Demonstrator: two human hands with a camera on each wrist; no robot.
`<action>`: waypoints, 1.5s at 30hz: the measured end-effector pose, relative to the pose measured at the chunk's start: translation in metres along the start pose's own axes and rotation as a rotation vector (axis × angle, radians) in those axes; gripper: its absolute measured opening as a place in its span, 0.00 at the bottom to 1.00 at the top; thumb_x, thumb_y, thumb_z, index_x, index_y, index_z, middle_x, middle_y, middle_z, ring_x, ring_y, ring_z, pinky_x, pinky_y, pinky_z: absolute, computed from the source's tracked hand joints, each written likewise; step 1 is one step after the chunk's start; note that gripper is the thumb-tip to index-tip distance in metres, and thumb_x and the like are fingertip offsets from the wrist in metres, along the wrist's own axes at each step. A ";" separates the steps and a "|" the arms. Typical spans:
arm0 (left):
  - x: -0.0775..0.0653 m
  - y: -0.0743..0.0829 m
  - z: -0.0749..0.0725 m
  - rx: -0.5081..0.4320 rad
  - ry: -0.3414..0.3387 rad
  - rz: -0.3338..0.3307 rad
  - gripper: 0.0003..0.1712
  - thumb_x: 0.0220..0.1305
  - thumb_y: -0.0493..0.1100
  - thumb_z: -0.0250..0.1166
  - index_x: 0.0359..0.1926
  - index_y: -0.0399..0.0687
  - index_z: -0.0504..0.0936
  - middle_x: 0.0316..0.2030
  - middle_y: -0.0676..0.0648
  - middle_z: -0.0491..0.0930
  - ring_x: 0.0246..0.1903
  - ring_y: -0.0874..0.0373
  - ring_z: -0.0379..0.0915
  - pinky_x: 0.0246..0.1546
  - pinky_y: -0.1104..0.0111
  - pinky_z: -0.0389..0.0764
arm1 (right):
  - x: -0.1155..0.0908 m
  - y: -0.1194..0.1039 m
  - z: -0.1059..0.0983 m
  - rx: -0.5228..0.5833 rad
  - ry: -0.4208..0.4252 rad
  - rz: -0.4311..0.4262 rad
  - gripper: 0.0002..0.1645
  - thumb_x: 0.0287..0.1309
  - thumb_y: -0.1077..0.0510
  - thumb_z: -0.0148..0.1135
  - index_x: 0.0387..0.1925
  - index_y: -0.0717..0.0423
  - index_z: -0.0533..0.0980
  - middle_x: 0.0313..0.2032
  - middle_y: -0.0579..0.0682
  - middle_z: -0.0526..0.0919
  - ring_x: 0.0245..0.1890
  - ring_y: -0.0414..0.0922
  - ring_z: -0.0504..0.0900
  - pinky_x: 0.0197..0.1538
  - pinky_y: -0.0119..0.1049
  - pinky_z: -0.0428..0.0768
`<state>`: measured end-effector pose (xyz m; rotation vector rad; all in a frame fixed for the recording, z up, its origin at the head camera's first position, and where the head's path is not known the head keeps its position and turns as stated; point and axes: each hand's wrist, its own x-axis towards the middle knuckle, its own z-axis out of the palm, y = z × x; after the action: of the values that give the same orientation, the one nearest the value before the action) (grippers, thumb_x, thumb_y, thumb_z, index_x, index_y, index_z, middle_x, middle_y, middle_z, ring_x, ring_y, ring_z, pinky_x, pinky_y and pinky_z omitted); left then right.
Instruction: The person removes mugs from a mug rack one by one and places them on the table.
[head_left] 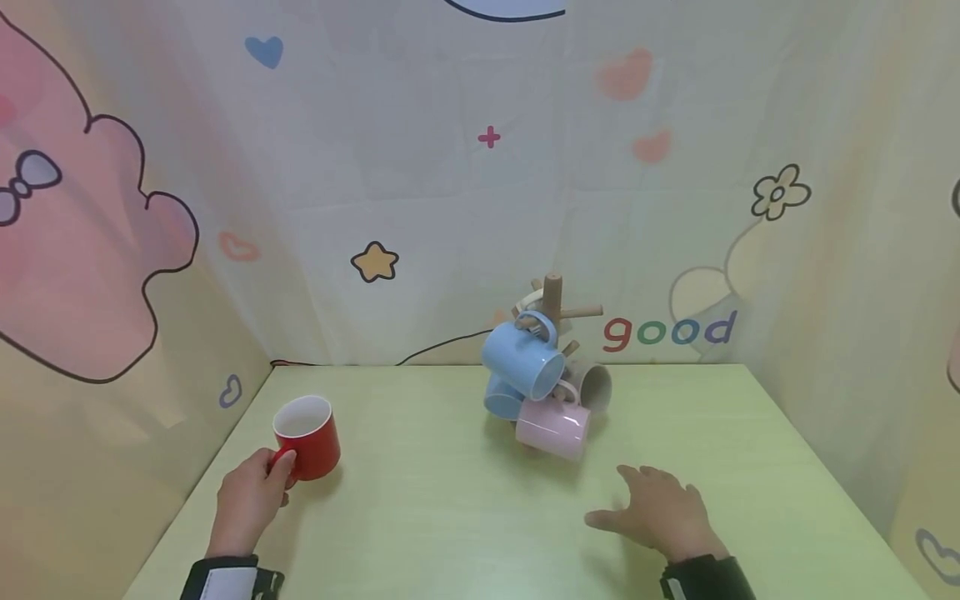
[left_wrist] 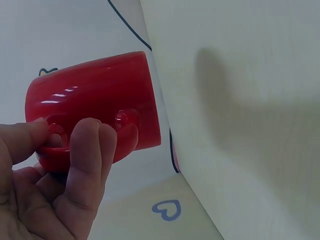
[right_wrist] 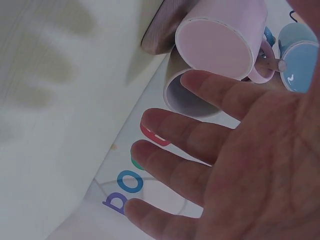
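My left hand (head_left: pixel 251 500) pinches the handle of a red mug (head_left: pixel 318 450) with a white inside. The mug is upright; in the left wrist view, the thumb and fingers grip its red handle (left_wrist: pixel 127 137), and the mug is off the table. On a wooden mug tree (head_left: pixel 552 296) hang a light blue mug (head_left: pixel 517 358), a pink mug (head_left: pixel 553 427), a second blue mug (head_left: pixel 502 398) lower left and a greyish mug (head_left: pixel 596 387) behind. Nearest to these is my right hand (head_left: pixel 663 512), fingers spread and holding nothing, in front and to the right of the pink mug.
The pale green table (head_left: pixel 420 500) ends at a printed cloth backdrop (head_left: pixel 420 167) behind and on both sides. A thin dark cable (head_left: pixel 442 342) runs along the back towards the mug tree. One bare peg (head_left: pixel 585 312) points right.
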<state>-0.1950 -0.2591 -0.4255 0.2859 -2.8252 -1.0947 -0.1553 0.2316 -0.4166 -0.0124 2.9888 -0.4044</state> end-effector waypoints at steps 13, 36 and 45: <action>0.005 -0.022 -0.011 0.056 -0.014 -0.051 0.21 0.75 0.48 0.53 0.43 0.29 0.73 0.28 0.43 0.80 0.27 0.52 0.76 0.26 0.62 0.72 | 0.002 0.001 0.003 0.010 -0.014 0.008 0.57 0.43 0.23 0.66 0.61 0.63 0.74 0.55 0.68 0.77 0.57 0.69 0.73 0.53 0.74 0.65; 0.011 -0.046 -0.012 0.024 -0.074 -0.179 0.23 0.77 0.50 0.51 0.45 0.28 0.70 0.30 0.40 0.78 0.30 0.50 0.75 0.29 0.61 0.74 | 0.005 0.005 0.007 0.010 -0.003 -0.005 0.55 0.45 0.23 0.65 0.60 0.63 0.74 0.54 0.67 0.78 0.55 0.68 0.75 0.50 0.70 0.70; 0.013 -0.058 -0.006 0.009 -0.087 -0.198 0.25 0.77 0.51 0.50 0.48 0.27 0.69 0.32 0.38 0.79 0.31 0.49 0.75 0.30 0.61 0.74 | 0.005 0.005 0.007 0.013 -0.002 -0.007 0.57 0.44 0.22 0.65 0.60 0.63 0.74 0.53 0.67 0.79 0.54 0.67 0.75 0.49 0.70 0.71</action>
<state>-0.1991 -0.3082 -0.4602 0.5423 -2.9300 -1.1574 -0.1589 0.2346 -0.4257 -0.0225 2.9853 -0.4247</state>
